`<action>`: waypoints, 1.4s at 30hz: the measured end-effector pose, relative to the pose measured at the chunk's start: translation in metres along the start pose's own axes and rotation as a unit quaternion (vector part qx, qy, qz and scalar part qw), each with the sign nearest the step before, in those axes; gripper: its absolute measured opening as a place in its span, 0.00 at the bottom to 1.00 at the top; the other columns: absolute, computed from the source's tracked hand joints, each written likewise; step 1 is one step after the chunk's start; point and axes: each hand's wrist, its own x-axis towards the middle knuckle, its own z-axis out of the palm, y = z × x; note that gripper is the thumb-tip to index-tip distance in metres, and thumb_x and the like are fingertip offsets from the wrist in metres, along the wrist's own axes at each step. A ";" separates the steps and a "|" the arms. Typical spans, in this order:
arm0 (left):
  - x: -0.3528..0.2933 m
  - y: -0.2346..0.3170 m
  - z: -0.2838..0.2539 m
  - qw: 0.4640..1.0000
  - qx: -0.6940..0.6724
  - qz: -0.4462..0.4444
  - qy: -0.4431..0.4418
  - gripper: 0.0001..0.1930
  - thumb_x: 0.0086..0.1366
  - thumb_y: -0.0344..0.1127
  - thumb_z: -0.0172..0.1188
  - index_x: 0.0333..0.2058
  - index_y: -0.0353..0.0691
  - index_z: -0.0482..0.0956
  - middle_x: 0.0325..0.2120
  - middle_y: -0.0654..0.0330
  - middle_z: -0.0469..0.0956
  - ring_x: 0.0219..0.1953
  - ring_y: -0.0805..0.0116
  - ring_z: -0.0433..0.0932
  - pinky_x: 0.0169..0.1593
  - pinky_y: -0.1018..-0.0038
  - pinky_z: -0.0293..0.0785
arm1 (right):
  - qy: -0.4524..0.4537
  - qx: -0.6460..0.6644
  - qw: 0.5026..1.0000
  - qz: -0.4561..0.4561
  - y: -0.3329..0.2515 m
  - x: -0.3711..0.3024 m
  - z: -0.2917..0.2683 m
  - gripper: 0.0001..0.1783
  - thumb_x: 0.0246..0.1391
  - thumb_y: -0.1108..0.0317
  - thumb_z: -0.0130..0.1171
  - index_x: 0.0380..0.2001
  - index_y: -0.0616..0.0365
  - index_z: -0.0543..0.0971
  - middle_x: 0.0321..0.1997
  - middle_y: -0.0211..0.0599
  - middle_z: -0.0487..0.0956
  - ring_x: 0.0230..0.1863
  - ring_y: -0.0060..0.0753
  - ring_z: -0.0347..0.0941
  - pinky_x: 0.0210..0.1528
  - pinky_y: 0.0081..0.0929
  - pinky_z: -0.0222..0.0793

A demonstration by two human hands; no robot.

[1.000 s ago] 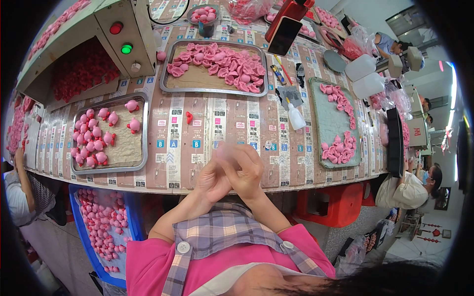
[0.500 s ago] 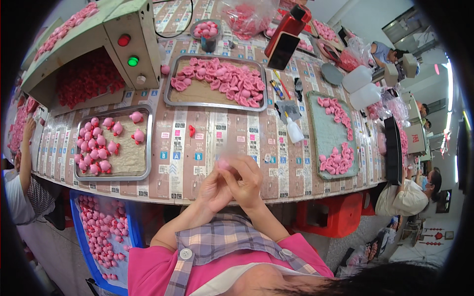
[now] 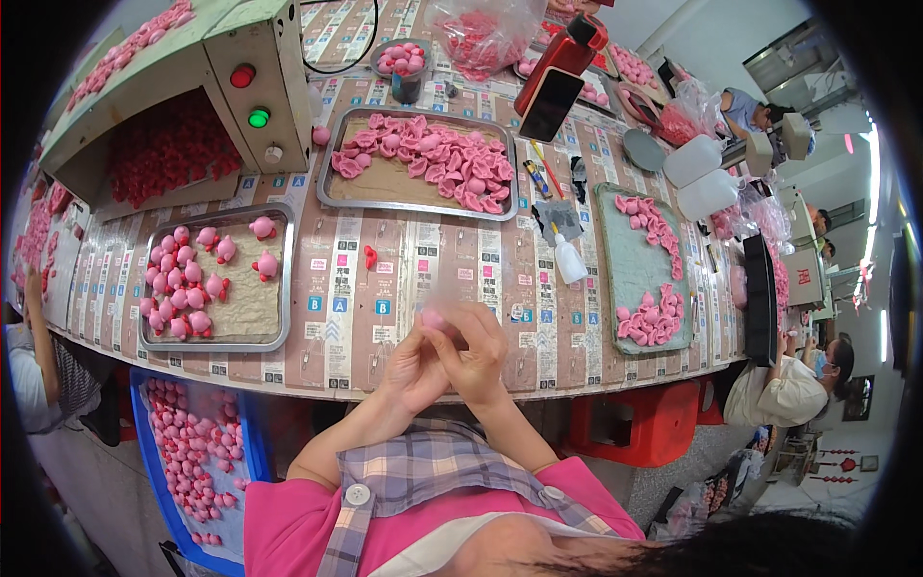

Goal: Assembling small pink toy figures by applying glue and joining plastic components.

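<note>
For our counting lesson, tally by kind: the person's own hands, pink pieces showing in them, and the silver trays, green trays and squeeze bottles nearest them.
Hands: 2
Pink piece: 1
Silver trays: 2
Green tray: 1
Squeeze bottle: 1
Total: 7

Printed markings repeat across the table covering [image 3: 437,240]: blue squares [image 3: 383,307], each holding a single white capital letter; small pink labels [image 3: 318,264] with lettering too tiny to read; and short stacks of larger dark East Asian characters [image 3: 422,278]. Among them run blocks of fine black print, also too small to read, and pale blue chevrons [image 3: 337,332] pointing upward. At the right, a pale box [image 3: 806,272] bears a red character-like mark, unclear at this size.
</note>
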 end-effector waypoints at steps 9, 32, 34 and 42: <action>0.001 -0.001 -0.005 1.000 0.012 0.009 -0.015 0.16 0.57 0.38 0.53 0.42 0.36 0.65 0.41 0.55 0.66 0.47 0.63 0.65 0.54 0.67 0.62 | -0.001 -0.001 1.000 0.002 0.002 -0.002 -0.003 0.16 0.31 0.73 0.64 0.30 0.60 0.76 0.29 0.37 0.74 0.29 0.35 0.69 0.29 0.24 0.65; -0.002 0.034 0.052 0.500 0.853 0.145 -0.023 0.26 0.44 0.35 0.66 0.43 0.37 0.66 0.34 0.61 0.69 0.38 0.71 0.68 0.45 0.75 0.62 | -0.150 -0.006 0.989 -0.011 0.004 0.002 -0.041 0.21 0.31 0.76 0.62 0.35 0.57 0.73 0.36 0.35 0.74 0.39 0.37 0.69 0.40 0.29 0.64; -0.004 0.032 0.043 0.539 0.830 0.146 -0.022 0.26 0.46 0.34 0.65 0.43 0.36 0.65 0.37 0.58 0.69 0.42 0.67 0.67 0.47 0.73 0.62 | -0.140 0.024 0.990 0.002 0.003 0.001 -0.038 0.20 0.30 0.76 0.62 0.34 0.57 0.74 0.35 0.35 0.74 0.38 0.37 0.69 0.39 0.29 0.64; -0.008 0.019 0.028 0.702 0.695 0.156 0.014 0.26 0.47 0.31 0.62 0.46 0.37 0.63 0.38 0.60 0.68 0.43 0.68 0.66 0.47 0.72 0.61 | -0.120 0.018 0.992 -0.022 0.005 -0.003 -0.035 0.21 0.29 0.77 0.62 0.34 0.55 0.72 0.37 0.35 0.73 0.38 0.38 0.69 0.39 0.29 0.64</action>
